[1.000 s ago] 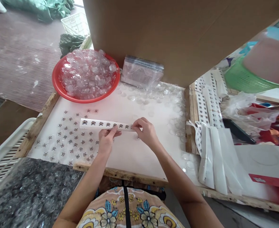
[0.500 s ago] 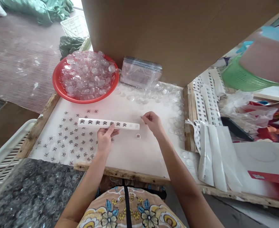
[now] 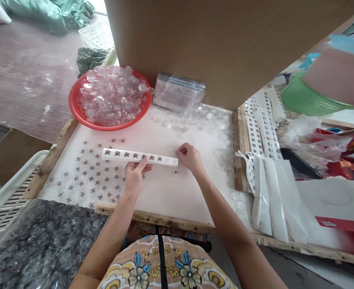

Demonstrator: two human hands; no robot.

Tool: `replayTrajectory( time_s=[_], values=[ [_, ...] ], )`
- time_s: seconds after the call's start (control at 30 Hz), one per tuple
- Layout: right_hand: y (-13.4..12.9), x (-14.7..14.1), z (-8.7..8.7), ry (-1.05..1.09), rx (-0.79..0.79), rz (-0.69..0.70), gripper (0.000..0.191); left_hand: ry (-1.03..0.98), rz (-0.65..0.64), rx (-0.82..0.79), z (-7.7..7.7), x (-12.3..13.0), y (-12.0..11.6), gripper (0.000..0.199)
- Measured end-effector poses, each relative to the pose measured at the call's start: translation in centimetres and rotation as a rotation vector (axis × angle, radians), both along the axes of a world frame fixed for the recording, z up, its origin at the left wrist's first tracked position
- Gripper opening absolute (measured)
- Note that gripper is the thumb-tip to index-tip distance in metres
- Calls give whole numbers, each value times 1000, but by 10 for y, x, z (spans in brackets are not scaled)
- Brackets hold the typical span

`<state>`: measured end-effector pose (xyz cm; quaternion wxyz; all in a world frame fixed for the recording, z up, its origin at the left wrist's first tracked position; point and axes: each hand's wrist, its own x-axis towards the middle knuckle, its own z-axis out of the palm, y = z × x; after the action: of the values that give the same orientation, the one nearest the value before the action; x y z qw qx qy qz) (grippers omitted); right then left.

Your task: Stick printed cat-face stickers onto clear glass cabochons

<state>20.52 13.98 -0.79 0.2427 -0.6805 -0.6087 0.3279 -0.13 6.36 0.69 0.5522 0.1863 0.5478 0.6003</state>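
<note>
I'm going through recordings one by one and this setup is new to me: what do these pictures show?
There is no machine: these are a person's bare hands, seen by a camera worn on the head, looking forward and down. The left hand holds a white sticker strip; the right hand pinches something tiny, apparently a sticker. On the white tabletop lie clear discs, others bearing printed faces, and a red basin heaped with clear pieces.

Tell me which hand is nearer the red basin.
Left. The left hand holds the sticker strip in front of the red basin, slightly right of its middle; the right hand is farther off, beyond the strip's right end.
</note>
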Motion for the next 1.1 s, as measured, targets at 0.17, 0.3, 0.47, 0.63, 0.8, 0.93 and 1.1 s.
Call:
replayTrajectory(
  time_s=[0.17,0.3,0.47,0.63,0.8,0.93,1.1],
  values=[
    [-13,7,5,-29,-32,54,17,3,-2,2,-1,0,0,34],
    [-23,11,24,-44,10,92,10,-2,-48,-2,2,2,1,33],
    [-29,-19,48,148,119,291,10,34,-102,-20,4,4,2,33],
    [-34,-39,44,154,140,327,5,86,-88,-22,4,3,0,32],
    [-42,-39,41,96,219,349,6,77,-97,-2,2,4,-1,31],
    [-44,-40,44,119,335,376,13,45,-72,-12,0,4,-1,31],
    [-14,-24,34,376,191,71,12,-12,-32,-28,-2,1,-1,31]
  ],
)
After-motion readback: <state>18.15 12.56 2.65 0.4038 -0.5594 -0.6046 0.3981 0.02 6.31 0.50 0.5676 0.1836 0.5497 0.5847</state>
